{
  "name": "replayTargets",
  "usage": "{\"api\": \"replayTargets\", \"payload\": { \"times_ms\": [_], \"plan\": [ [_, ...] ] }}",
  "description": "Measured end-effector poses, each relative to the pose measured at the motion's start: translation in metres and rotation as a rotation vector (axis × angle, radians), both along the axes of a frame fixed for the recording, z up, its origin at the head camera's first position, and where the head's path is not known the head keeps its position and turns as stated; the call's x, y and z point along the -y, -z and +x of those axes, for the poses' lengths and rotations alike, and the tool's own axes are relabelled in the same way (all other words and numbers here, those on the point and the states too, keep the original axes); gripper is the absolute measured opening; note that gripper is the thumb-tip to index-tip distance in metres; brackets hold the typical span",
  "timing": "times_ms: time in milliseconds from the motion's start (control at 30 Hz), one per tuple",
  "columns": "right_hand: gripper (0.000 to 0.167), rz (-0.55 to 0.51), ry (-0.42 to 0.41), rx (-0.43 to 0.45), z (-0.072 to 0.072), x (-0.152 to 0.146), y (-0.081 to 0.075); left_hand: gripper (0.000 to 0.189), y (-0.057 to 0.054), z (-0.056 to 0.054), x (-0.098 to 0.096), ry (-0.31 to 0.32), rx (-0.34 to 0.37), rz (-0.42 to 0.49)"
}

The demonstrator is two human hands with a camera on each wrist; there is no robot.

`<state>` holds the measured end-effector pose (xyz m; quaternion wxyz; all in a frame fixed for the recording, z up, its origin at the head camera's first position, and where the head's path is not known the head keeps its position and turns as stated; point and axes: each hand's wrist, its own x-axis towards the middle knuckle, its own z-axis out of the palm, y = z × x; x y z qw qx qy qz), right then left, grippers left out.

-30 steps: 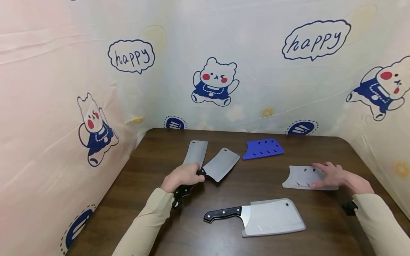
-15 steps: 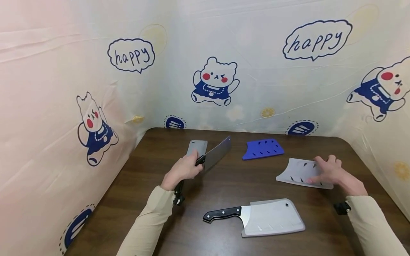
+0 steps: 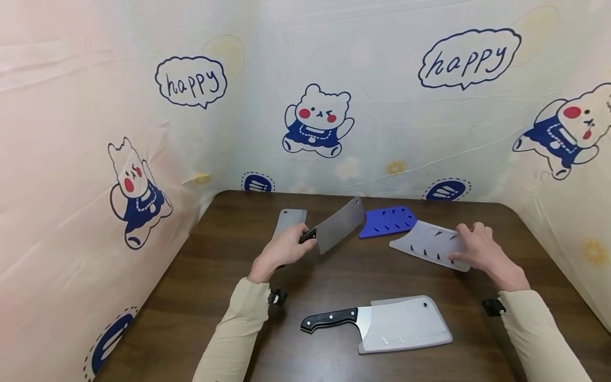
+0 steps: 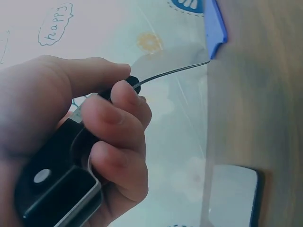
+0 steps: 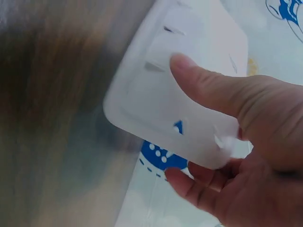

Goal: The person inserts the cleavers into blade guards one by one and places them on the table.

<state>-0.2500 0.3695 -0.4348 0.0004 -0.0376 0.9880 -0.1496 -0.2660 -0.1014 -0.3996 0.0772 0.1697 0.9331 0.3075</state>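
My left hand (image 3: pixel 285 248) grips the black handle of a cleaver (image 3: pixel 340 225), its fingers curled round the handle in the left wrist view. The grey blade is raised and points toward the back right. My right hand (image 3: pixel 482 249) holds a white slotted blade cover (image 3: pixel 431 243) at its right end, thumb (image 5: pixel 189 71) on the top face and fingers at the far edge. The cover tilts up, its wide open end toward the cleaver. A second cleaver (image 3: pixel 290 220) lies behind my left hand, its handle mostly hidden.
A blue slotted blade cover (image 3: pixel 387 222) lies at the back, close to the white one. In front, a cleaver with a black handle (image 3: pixel 329 318) lies inside a translucent cover (image 3: pixel 410 326). The brown table (image 3: pixel 210 318) meets a printed cloth wall (image 3: pixel 382 106) behind.
My left hand has lifted the cleaver off the table and turned its blade up, moving right. My right hand has picked up the white cover and brought it left.
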Motion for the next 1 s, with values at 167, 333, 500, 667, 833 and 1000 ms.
{"api": "replayTargets", "payload": {
  "times_ms": [167, 333, 500, 667, 833, 1000],
  "plan": [
    [0.054, -0.030, -0.065, -0.024, -0.003, 0.008, 0.002, 0.026, -0.007, 0.002, -0.005, 0.003, 0.066, 0.087],
    [0.032, -0.094, -0.132, -0.027, -0.003, 0.016, -0.006, 0.028, -0.013, 0.001, -0.013, 0.045, 0.045, 0.163],
    [0.020, -0.196, -0.144, -0.055, 0.004, 0.026, -0.024, 0.028, -0.018, 0.003, -0.020, 0.066, 0.035, 0.147],
    [0.024, -0.269, -0.112, -0.142, 0.010, 0.033, -0.044, 0.026, -0.023, 0.006, -0.022, 0.054, 0.083, 0.136],
    [0.026, -0.323, -0.095, -0.252, 0.013, 0.038, -0.060, 0.025, -0.027, 0.008, -0.018, 0.068, 0.094, 0.219],
    [0.027, -0.395, -0.074, -0.327, 0.017, 0.039, -0.073, 0.023, -0.030, 0.012, -0.009, 0.096, 0.078, 0.314]
  ]
}}
